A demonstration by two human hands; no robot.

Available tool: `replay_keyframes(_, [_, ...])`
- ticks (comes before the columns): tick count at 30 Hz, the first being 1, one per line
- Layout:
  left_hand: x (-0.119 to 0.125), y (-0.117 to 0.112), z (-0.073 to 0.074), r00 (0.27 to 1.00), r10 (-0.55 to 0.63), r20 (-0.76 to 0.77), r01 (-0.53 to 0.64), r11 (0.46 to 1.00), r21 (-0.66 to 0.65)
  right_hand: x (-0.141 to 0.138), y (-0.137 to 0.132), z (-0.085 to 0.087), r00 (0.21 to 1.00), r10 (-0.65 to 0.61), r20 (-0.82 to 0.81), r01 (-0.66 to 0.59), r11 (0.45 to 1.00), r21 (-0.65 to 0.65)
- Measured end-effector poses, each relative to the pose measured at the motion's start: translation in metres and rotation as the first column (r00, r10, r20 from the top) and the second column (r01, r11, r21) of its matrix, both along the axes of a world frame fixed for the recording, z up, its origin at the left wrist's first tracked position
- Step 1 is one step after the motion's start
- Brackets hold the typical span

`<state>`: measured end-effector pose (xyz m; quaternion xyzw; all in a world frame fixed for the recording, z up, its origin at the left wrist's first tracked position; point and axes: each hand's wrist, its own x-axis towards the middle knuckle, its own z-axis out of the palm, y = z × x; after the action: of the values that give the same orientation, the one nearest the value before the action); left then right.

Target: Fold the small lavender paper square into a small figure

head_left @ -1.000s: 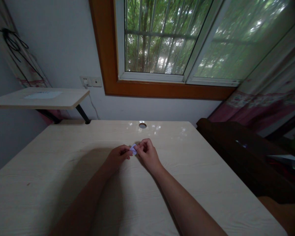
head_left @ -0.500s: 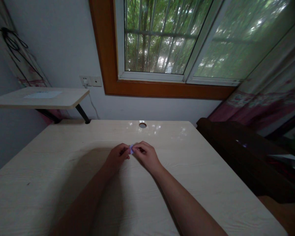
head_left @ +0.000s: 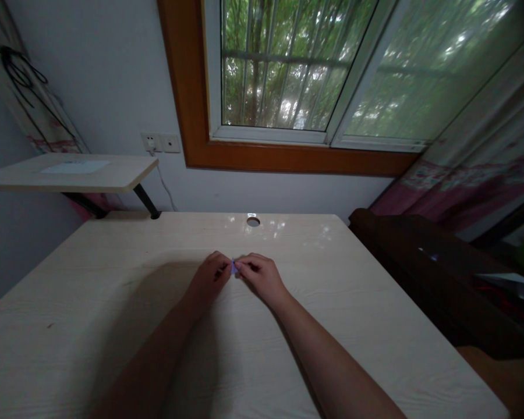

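Observation:
A small pale purple piece of folded paper [head_left: 234, 266] is pinched between both hands over the middle of a light wooden desk [head_left: 113, 302]. My left hand [head_left: 209, 278] grips its left side with curled fingers. My right hand [head_left: 258, 276] grips its right side, fingertips pressed together. Most of the paper is hidden by the fingers. Both hands rest low on the desk top, touching each other at the fingertips.
A round cable hole [head_left: 253, 221] sits near the desk's far edge. A small side shelf [head_left: 74, 173] stands at the left with a white sheet [head_left: 75, 167] on it. Dark furniture [head_left: 423, 267] borders the desk's right side. A window [head_left: 283, 70] is ahead.
Both hands have lowered toward the desk and closed tighter over the paper; less of the paper shows than a second ago.

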<state>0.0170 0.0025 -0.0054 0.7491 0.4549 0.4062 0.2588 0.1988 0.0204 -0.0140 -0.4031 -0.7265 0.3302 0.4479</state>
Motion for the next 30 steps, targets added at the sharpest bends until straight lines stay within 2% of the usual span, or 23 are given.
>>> replay_keyframes(6, [-0.0004,0.0008,-0.0033,1.0,-0.012,0.002,0.012,1.0,-0.002,-0.0016,-0.0019,0.0029,1.0,-0.014,-0.016,0.013,1.0,-0.022])
replay_keyframes(15, [-0.0003,-0.0004,-0.0026,0.999,-0.013,-0.031,0.013,1.0,0.022,-0.0016,-0.0011,0.0003,0.999,-0.05,0.022,0.048,0.995,0.085])
replay_keyframes(30, [-0.0025,-0.0001,-0.0037,0.998,0.034,-0.053,-0.033,0.999,0.011,-0.0016,-0.0023,0.0035,0.997,-0.072,0.0,0.072,0.992,0.109])
